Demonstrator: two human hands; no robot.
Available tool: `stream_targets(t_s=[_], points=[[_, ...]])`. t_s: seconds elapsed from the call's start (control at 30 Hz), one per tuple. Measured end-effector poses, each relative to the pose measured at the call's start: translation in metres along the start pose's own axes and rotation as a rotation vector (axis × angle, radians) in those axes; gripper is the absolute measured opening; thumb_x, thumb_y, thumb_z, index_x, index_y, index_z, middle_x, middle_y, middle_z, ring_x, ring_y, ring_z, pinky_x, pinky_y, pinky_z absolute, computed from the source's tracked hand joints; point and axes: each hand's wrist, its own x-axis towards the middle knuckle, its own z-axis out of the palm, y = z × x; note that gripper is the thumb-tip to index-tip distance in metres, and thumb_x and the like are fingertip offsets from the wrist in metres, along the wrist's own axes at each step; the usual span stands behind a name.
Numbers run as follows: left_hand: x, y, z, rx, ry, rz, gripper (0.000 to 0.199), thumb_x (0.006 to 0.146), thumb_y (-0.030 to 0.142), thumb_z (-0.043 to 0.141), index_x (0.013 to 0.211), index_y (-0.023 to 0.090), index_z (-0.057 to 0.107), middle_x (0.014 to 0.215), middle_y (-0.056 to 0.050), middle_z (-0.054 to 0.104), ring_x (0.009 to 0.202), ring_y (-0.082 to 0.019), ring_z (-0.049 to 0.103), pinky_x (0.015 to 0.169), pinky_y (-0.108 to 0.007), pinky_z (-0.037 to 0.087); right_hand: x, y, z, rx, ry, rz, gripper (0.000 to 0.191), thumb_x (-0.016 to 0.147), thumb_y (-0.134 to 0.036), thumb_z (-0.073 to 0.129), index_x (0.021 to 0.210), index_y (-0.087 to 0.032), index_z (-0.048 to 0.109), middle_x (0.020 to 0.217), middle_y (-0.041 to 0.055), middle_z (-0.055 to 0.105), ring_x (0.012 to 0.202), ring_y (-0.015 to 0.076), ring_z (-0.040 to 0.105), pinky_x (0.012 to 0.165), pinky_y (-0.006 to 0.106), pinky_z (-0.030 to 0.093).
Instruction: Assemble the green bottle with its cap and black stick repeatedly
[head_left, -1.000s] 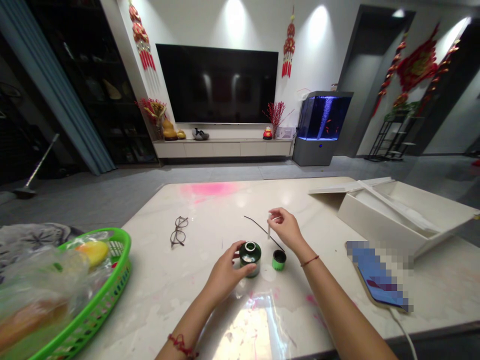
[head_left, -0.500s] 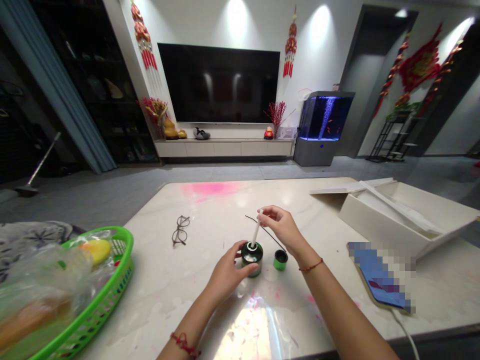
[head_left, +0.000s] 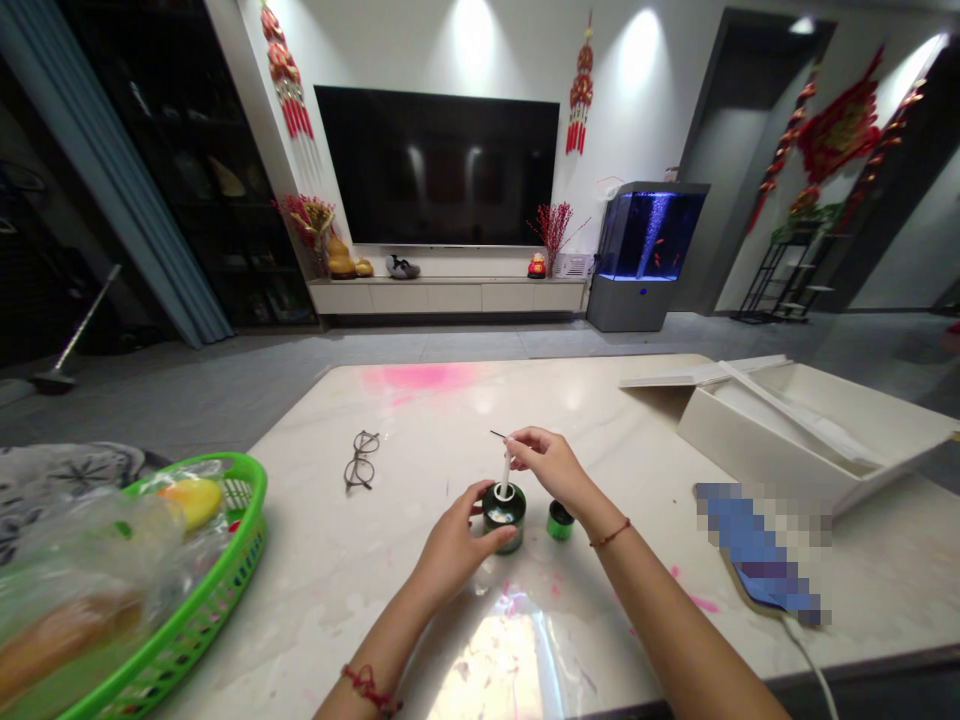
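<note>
A dark green glass bottle (head_left: 504,530) with a white ring at its mouth stands upright on the table, and my left hand (head_left: 459,548) is wrapped around its left side. From its opening rises a thin white stick (head_left: 506,470), almost vertical. My right hand (head_left: 546,458) pinches the top of that stick between thumb and fingertips. Just right of the bottle sits a small green cap-like pot (head_left: 559,522) with a dark top, apart from both hands. Part of a thin black rod (head_left: 496,433) shows behind my right hand, which hides the rest.
Eyeglasses (head_left: 362,461) lie on the table to the left. A green basket (head_left: 255,510) with bagged items stands at the left edge. At the right are an open white box (head_left: 765,455) and a phone (head_left: 765,555) with a cable (head_left: 810,665).
My right hand has come down and slightly left with the white stick, which now stands straighter and shows less length above the bottle. My left hand and the bottle have stayed put.
</note>
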Motion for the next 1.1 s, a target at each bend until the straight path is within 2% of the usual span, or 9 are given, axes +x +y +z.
stream_targets(t_s=[0.23,0.4,0.57,0.8,1.1], points=[[-0.001,0.001,0.0,-0.009,-0.006,-0.002,0.059,0.064,0.037,0.063,0.119,0.024,0.046,0.12,-0.007,0.057,0.104,-0.026,0.056,0.086,-0.037,0.044,0.0,0.003,-0.001,-0.009,-0.032,0.017,0.024,0.068,-0.039,0.062,0.072,-0.015,0.061,0.068,0.0008,0.061,0.059,0.0115,0.058,0.061,0.028,0.049],[-0.002,0.002,-0.001,-0.017,-0.01,-0.002,0.059,0.065,0.037,0.063,0.12,0.023,0.046,0.122,-0.007,0.056,0.105,-0.025,0.055,0.088,-0.036,0.043,-0.003,0.002,-0.002,-0.095,-0.088,-0.019,0.021,0.067,-0.033,0.064,0.079,-0.015,0.064,0.073,0.0017,0.063,0.065,0.0131,0.059,0.065,0.028,0.049],[-0.002,-0.001,-0.001,-0.021,-0.007,0.012,0.059,0.066,0.038,0.063,0.12,0.025,0.045,0.122,-0.006,0.055,0.106,-0.024,0.055,0.088,-0.035,0.043,-0.008,-0.004,-0.008,-0.172,-0.182,-0.013,0.02,0.066,-0.03,0.066,0.079,-0.016,0.067,0.078,0.0042,0.067,0.075,0.0159,0.061,0.073,0.031,0.048],[0.001,-0.009,0.002,-0.027,-0.007,0.044,0.058,0.066,0.037,0.063,0.12,0.025,0.046,0.118,-0.006,0.058,0.104,-0.025,0.056,0.087,-0.038,0.044,-0.009,-0.005,-0.015,-0.322,-0.333,-0.02,0.016,0.066,-0.027,0.066,0.076,-0.015,0.07,0.079,0.0053,0.068,0.079,0.0175,0.06,0.072,0.03,0.046],[0.0,-0.004,0.001,-0.032,-0.008,0.017,0.059,0.066,0.037,0.063,0.121,0.025,0.045,0.119,-0.007,0.058,0.105,-0.025,0.056,0.087,-0.038,0.044,-0.012,-0.008,-0.016,-0.384,-0.407,-0.011,0.014,0.067,-0.026,0.066,0.077,-0.018,0.07,0.087,0.0042,0.068,0.087,0.0175,0.059,0.078,0.03,0.043]])
